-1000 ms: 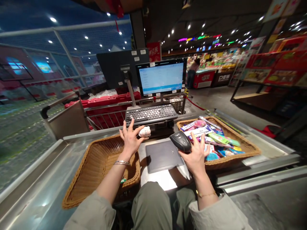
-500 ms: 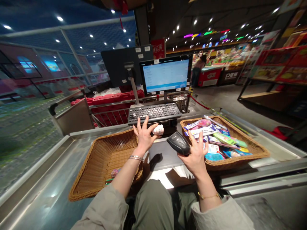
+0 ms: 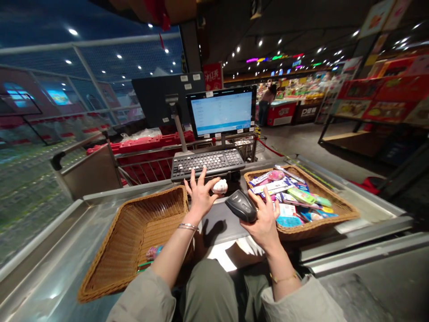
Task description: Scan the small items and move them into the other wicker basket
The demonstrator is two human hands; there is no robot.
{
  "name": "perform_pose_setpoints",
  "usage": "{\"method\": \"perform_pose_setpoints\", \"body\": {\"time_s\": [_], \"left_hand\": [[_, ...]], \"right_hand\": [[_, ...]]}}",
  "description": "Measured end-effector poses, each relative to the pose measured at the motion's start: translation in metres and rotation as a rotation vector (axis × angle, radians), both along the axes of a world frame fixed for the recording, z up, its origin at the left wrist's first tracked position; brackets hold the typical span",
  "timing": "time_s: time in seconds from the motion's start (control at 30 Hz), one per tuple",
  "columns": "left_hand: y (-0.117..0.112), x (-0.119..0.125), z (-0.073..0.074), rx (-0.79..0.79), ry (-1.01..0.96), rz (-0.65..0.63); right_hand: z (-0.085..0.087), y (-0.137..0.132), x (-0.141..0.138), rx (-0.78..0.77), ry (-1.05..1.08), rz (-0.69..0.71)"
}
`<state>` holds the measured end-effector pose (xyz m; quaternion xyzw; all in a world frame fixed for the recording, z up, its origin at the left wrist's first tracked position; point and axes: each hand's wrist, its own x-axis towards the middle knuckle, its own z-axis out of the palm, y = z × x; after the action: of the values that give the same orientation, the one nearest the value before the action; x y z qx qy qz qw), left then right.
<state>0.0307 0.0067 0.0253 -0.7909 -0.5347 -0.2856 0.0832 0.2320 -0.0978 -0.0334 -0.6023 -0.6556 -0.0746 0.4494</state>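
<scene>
The left hand (image 3: 201,197) is raised with three fingers spread wide, while the thumb and the finger next to it pinch a small white wrapped item (image 3: 220,187) just above the dark scanning pad (image 3: 217,220). The right hand (image 3: 264,227) is curled loosely around a black handheld barcode scanner (image 3: 241,205), which lies across the palm and fingers with its head tipped toward the left hand. The two hands are near each other but not touching.

A wicker basket (image 3: 161,199) sits below the left hand, left of the pad, with a few colourful packets (image 3: 154,252) at its near end. A second wicker basket (image 3: 335,201) sits just beyond the right hand and is heaped with packaged goods, including boxes and tubes. Both baskets stand on a stainless steel checkout counter (image 3: 50,250). Past the white item lies a black keyboard (image 3: 208,163), and behind it stands a lit monitor (image 3: 221,112) showing a pale blue screen. Far off, a person (image 3: 266,105) stands at a red shop counter (image 3: 281,114).
</scene>
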Motion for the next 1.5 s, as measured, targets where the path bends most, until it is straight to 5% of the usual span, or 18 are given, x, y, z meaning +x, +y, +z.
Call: {"method": "perform_pose_setpoints", "body": {"time_s": [0.73,1.13,1.5], "left_hand": [[-0.001,0.011,0.0,0.036,-0.082,-0.019],[-0.008,0.033,0.005,0.019,-0.082,-0.054],[-0.02,0.093,0.003,-0.005,-0.134,-0.182]], "right_hand": [[-0.002,-0.001,0.006,0.052,-0.047,0.041],[0.01,-0.013,0.03,0.147,0.15,-0.198],[0.014,-0.029,0.08,0.191,0.259,-0.434]]}}
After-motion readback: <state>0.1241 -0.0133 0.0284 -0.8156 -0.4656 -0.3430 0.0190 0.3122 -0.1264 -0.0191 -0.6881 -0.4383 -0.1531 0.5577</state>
